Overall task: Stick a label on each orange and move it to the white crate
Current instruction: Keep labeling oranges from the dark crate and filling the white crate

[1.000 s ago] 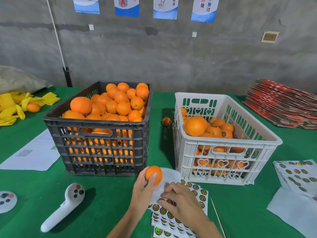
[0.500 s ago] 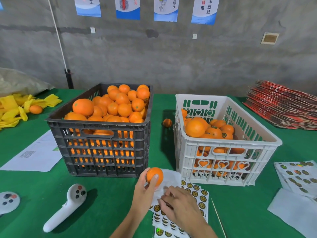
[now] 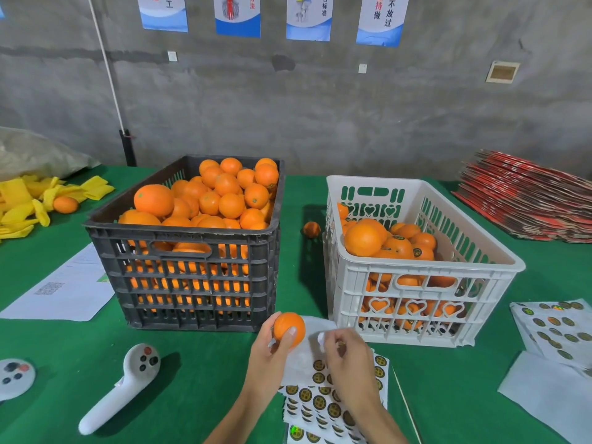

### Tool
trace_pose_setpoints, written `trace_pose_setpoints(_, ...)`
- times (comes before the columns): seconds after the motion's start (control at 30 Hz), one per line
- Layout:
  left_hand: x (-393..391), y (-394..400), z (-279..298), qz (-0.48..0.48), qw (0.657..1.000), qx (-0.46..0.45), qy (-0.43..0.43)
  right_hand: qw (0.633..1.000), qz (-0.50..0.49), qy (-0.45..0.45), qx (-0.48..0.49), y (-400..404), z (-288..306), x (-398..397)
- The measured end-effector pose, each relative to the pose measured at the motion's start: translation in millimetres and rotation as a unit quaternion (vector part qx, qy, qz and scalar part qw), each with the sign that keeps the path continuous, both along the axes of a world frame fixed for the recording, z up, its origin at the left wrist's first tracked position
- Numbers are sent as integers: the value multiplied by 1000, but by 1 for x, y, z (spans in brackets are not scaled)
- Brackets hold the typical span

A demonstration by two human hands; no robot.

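Orange (image 3: pixel 289 329) sits gripped in the left hand (image 3: pixel 272 357), fingers and thumb curled round it, in front of the black crate (image 3: pixel 192 277). Just beside it the right hand (image 3: pixel 347 357) is raised over the label sheets (image 3: pixel 320 402), fingertips pinched together, apparently on a small label. White crate (image 3: pixel 416 302), partly filled, stands to the right.

- The left hand (image 3: pixel 272 354) grips an orange (image 3: pixel 289 329) in front of the black crate (image 3: pixel 192 277).
- The right hand (image 3: pixel 347 357), fingers curled, hovers over label sheets (image 3: pixel 320 402).
- Labelled oranges fill the white crate (image 3: pixel 416 302).
- A white controller (image 3: pixel 121 395) lies on the green table (image 3: pixel 192 395).
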State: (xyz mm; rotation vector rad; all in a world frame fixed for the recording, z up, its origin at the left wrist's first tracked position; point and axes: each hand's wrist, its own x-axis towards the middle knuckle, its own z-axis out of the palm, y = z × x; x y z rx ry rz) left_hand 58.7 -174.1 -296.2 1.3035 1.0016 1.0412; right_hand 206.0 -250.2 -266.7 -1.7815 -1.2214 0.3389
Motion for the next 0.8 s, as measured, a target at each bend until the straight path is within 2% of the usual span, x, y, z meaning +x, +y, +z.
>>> trace_pose_setpoints(0.1,1,-4,12,-14,1000,22,4,990,-49,-123,47,12,18,-5)
trace_pose_setpoints(0.2,7,-10,32,-33,999,34,-20,963,-61,-227,128,24,39,-15)
trace_pose_setpoints(0.3,8,-9,60,-5,996,72,-47,945,-8,-251,211,28,62,-18)
trace_pose_setpoints(0.43,2,2,112,-4,993,108,-57,933,82,-281,208,27,96,-9)
trace_pose_setpoints(0.53,3,11,157,-45,988,143,-25,924,100,-311,199,33,122,0)
trace_pose_setpoints(0.6,8,17,182,-71,981,177,36,926,78,-297,218,40,140,7)
trace_pose_setpoints(0.7,8,32,216,-51,955,272,108,924,9,-293,246,54,162,25)
trace_pose_setpoints(0.8,-12,77,242,82,890,413,174,921,-97,-303,223,65,177,49)
